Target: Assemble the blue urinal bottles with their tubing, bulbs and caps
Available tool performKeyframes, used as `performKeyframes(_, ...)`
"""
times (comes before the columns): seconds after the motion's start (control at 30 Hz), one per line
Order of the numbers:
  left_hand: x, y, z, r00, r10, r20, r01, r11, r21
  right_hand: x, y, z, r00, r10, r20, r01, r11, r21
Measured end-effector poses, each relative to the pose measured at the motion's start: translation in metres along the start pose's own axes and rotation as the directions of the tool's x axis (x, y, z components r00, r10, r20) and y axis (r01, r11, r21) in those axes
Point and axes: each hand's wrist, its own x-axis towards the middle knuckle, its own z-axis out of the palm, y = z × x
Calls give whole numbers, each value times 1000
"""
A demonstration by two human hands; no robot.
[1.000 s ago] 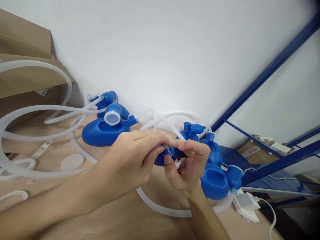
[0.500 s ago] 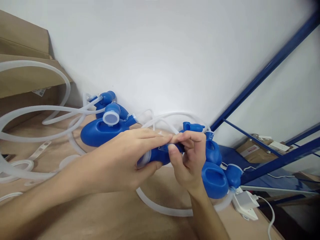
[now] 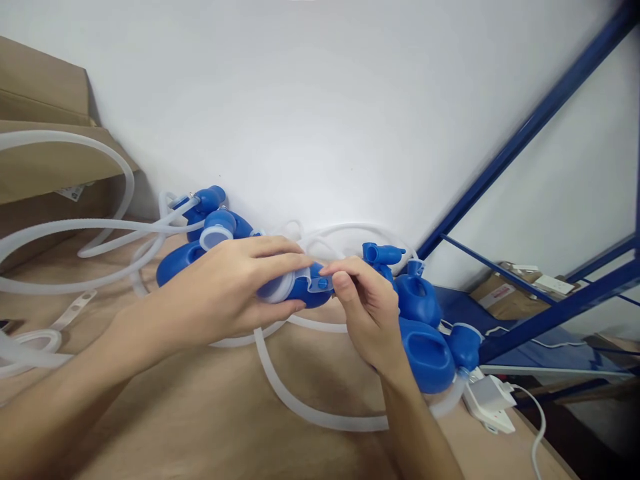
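A blue plastic spout piece (image 3: pixel 299 293) with a translucent white cap (image 3: pixel 278 291) is in front of me, above the table. My left hand (image 3: pixel 235 283) is wrapped round its capped end, fingers over the top and thumb below. From the cap a clear strap (image 3: pixel 317 283) runs along the blue piece, with a round blue peg showing through it. My right hand (image 3: pixel 367 313) is closed in a pinch at the strap's free end, index finger and thumb tip close to the peg. The far end of the blue piece is partly hidden by the right hand.
Blue bottles with handles (image 3: pixel 425 357) stand at the right; more blue bottles (image 3: pixel 177 261) lie at the left. White hoses (image 3: pixel 320 419) loop across the wooden table. A cardboard box (image 3: pixel 45 160), a blue metal rack (image 3: pixel 525 143) and a power strip with plug (image 3: pixel 493 400) surround the area.
Both hands and the blue piece have shifted left and slightly up in view. The right fingers have drawn back, so the clear strap and peg now show.
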Motion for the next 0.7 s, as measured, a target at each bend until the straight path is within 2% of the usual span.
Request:
performKeyframes(0.17,0,1,-3,999,-22,36,21,999,32,2,0,-1,992,-33,123,41,997,-68)
performKeyframes(0.27,0,1,-4,999,-14,45,13,1000,17,4,1,0,994,-43,102,54,993,-109)
performKeyframes(0.53,-1,1,-2,999,1,37,-1,1000,-20,3,8,6,980,-179,92,194,959,-208)
performKeyframes(0.63,-1,-3,-6,999,-37,32,38,999,-23,4,10,0,976,-151,158,178,969,-173)
performKeyframes(0.7,-1,-6,-13,997,-66,-24,66,998,-9,6,14,-11,976,-91,198,130,972,-197)
